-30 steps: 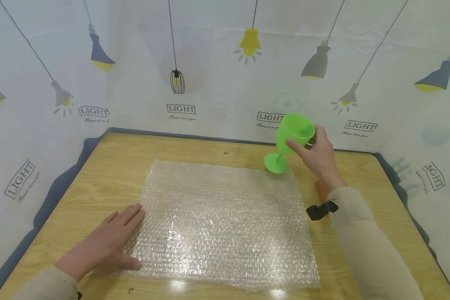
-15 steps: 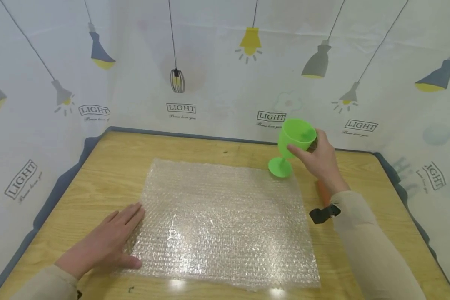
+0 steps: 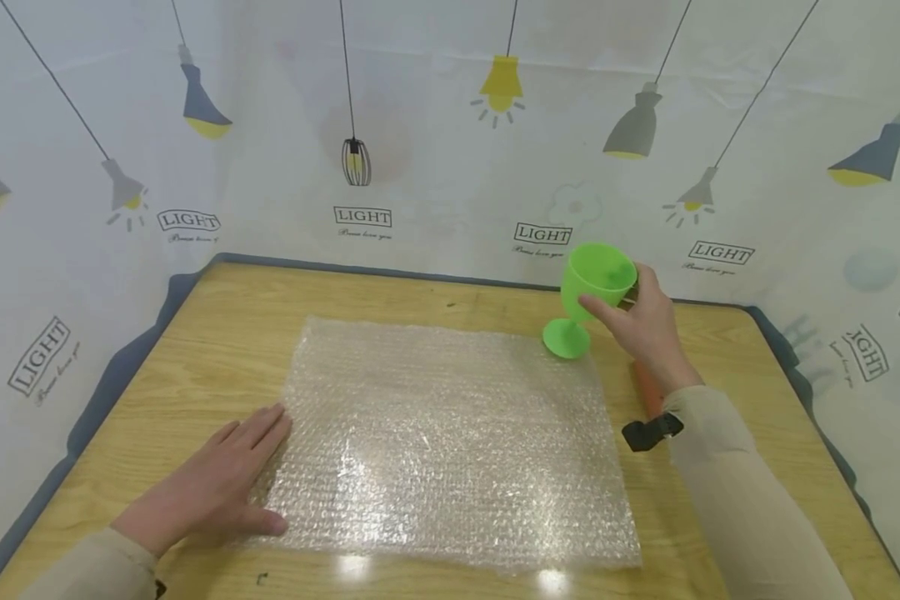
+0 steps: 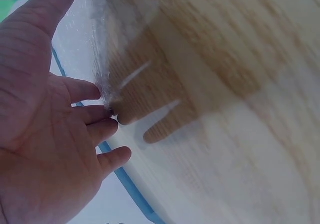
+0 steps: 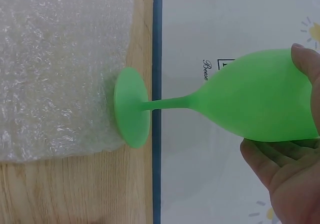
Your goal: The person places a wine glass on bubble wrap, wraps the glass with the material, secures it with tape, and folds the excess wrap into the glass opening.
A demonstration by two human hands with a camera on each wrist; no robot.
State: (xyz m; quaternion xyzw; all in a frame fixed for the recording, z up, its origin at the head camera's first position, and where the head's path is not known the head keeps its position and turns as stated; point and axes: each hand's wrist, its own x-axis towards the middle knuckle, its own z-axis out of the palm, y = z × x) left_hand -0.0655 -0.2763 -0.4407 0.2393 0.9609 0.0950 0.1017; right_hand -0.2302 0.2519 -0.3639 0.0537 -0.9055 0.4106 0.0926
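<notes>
A green goblet (image 3: 596, 279) stands at the far right corner of a sheet of bubble wrap (image 3: 450, 442). My right hand (image 3: 645, 325) grips its bowl from the right, thumb in front and fingers behind. In the right wrist view the goblet's round foot (image 5: 132, 107) is at the wrap's edge, and the hand (image 5: 295, 174) holds the bowl near the rim. My left hand (image 3: 217, 483) rests at the wrap's left edge with fingers straight. The left wrist view shows that hand (image 4: 50, 129) with fingertips at the wrap's edge.
An orange object (image 3: 647, 390) lies on the wooden table (image 3: 217, 333) right of the wrap, partly hidden by my right wrist. A white cloth (image 3: 435, 167) printed with lamps hangs behind the table and along both sides.
My right hand has moved the goblet slightly right, down and nearer to me, and the goblet is less tilted. The left hand has stayed in nearly the same place.
</notes>
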